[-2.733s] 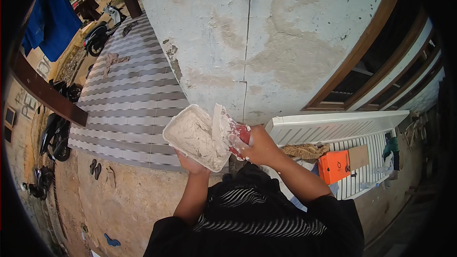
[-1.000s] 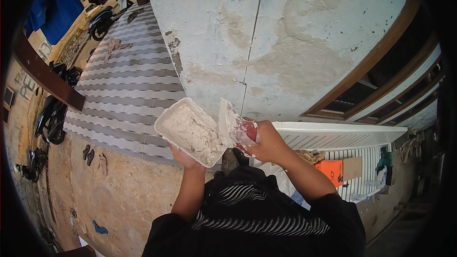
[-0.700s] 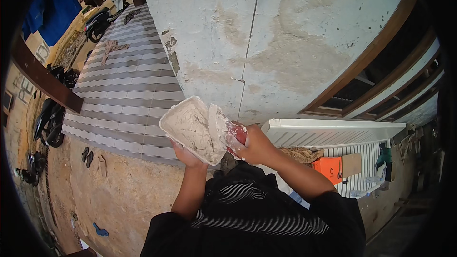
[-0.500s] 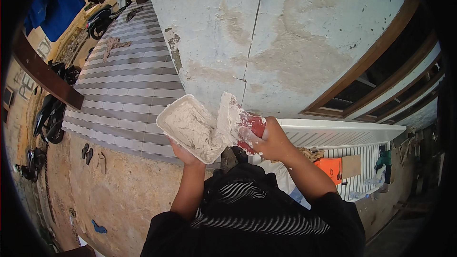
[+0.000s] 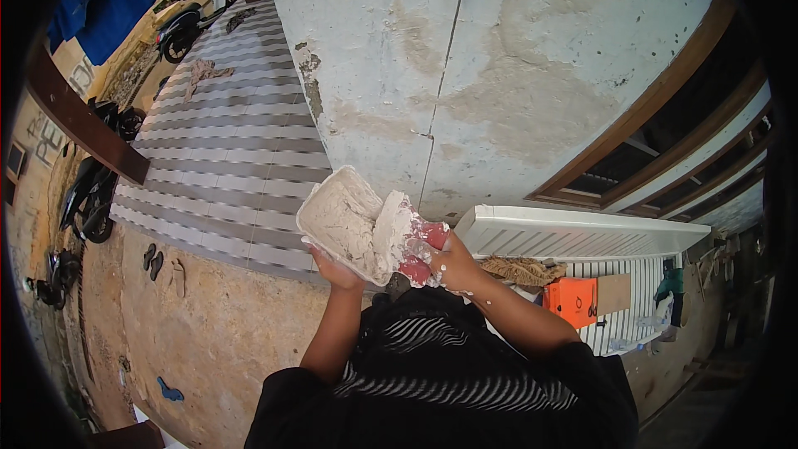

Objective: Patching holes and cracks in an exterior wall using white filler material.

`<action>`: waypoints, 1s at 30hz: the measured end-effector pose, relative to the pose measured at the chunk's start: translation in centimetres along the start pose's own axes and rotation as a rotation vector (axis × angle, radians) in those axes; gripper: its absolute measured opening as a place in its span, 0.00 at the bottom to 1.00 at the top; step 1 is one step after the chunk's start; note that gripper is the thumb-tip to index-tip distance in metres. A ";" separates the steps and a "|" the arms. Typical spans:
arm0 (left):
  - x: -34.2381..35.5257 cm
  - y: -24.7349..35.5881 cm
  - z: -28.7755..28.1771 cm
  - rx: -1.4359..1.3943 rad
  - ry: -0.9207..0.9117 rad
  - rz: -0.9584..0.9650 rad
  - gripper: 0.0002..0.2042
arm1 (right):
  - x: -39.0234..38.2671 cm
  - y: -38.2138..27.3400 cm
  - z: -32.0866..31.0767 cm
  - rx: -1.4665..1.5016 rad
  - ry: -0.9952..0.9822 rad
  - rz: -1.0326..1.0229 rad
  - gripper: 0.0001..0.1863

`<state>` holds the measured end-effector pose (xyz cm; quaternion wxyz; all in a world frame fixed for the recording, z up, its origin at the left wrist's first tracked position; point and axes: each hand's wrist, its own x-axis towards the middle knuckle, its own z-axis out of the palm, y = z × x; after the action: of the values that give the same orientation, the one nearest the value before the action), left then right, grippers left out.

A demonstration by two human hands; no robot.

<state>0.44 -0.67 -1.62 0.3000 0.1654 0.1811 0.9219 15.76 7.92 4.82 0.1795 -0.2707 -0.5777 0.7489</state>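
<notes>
My left hand (image 5: 334,268) is closed around the side and underside of a rectangular tub (image 5: 304,224) holding off-white putty (image 5: 342,209). In my right hand (image 5: 453,266) is a putty knife (image 5: 434,234) with a red grip, smeared with putty. Thick putty coats its blade, which rests at the tub's right edge; the blade's own surface is hidden. White smears and spots mark my right fingers and wrist. Beyond both hands rises a pale blue-white wall (image 5: 366,41) with beige patches (image 5: 532,83), a long vertical crack and peeling paint at its left corner.
A white slatted bench (image 5: 573,234) stands to the right, with an orange box (image 5: 572,301) and a brown fibrous bundle (image 5: 519,270). Wood-framed windows (image 5: 665,125) are above it. Left lie a striped tiled floor (image 5: 224,175), a brown post (image 5: 83,120), sandals (image 5: 154,262) and parked motorbikes (image 5: 87,199).
The tub has shifted slightly right. My right hand has moved a little left and down, and the putty-covered blade has lowered and turned against the tub's edge.
</notes>
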 end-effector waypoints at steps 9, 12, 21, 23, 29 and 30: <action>1.1 1.5 -0.7 -0.106 0.087 -0.001 0.33 | -0.6 -2.3 -0.5 0.070 0.120 -0.076 0.10; 0.5 1.9 0.2 -0.020 0.038 -0.019 0.32 | -1.2 -1.3 -0.5 -0.068 0.074 -0.187 0.10; -0.3 3.9 -0.6 -0.261 -0.059 -0.059 0.42 | -2.6 -4.3 -0.2 -0.659 -0.202 -0.912 0.11; -0.3 4.0 -0.7 -0.264 -0.083 -0.058 0.42 | -2.9 -4.5 0.6 -0.638 -0.153 -0.885 0.13; -0.2 4.2 -1.0 -0.270 -0.151 -0.039 0.42 | -3.5 -3.5 1.0 -0.518 -0.129 -0.577 0.15; 0.0 4.3 -1.1 -0.270 -0.162 -0.036 0.42 | -3.5 -3.6 1.3 -0.386 -0.118 -0.450 0.14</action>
<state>-2.13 -4.21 -0.72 0.3494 0.1942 0.0335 0.9160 17.55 5.86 9.21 0.2523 -0.1208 -0.7643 0.5811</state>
